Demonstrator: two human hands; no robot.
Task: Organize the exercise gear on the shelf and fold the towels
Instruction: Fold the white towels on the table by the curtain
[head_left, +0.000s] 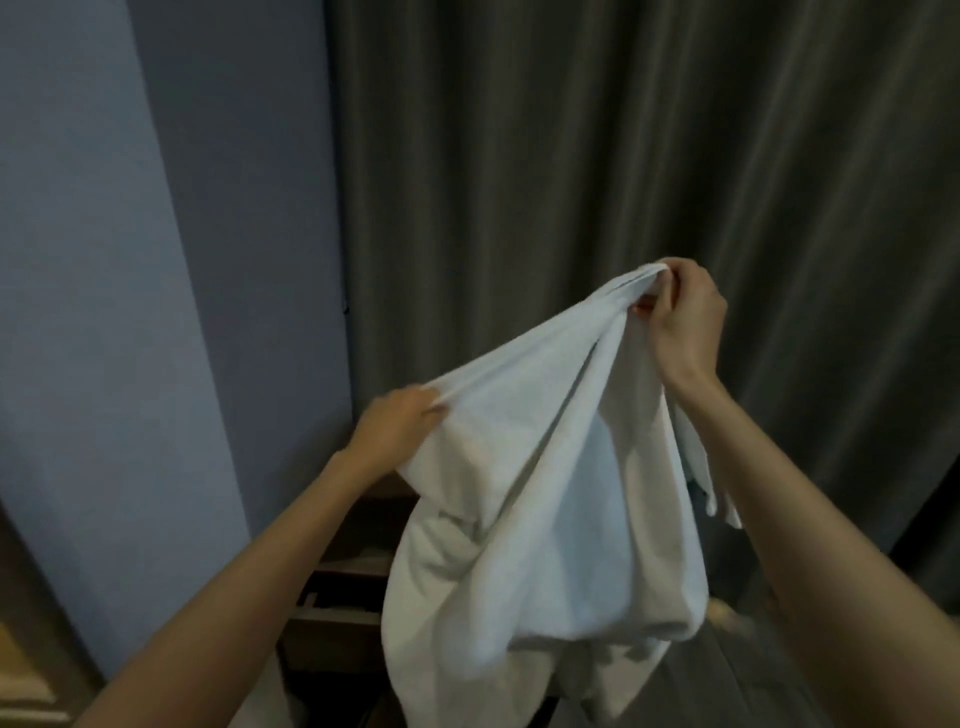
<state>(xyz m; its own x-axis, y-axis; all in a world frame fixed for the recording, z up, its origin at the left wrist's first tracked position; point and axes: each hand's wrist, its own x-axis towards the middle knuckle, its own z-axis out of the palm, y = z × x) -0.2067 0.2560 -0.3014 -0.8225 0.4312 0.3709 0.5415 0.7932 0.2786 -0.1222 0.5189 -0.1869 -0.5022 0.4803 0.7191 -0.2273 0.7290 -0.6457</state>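
A large white towel (550, 519) hangs in the air in front of me, bunched and sagging in folds. My right hand (683, 317) pinches its top edge high up at the centre right. Lower and to the left, my left hand (397, 423) grips another part of the same edge. The cloth stretches taut between both hands and droops below them. Behind the towel stands a dark wooden shelf (343, 587), mostly hidden by it, with something pale lying on one of its boards.
A dark grey curtain (623, 182) fills the background behind the towel. A blue-grey wall (130, 312) runs down the left side. Part of a wooden door or frame (31, 670) shows at the bottom left corner.
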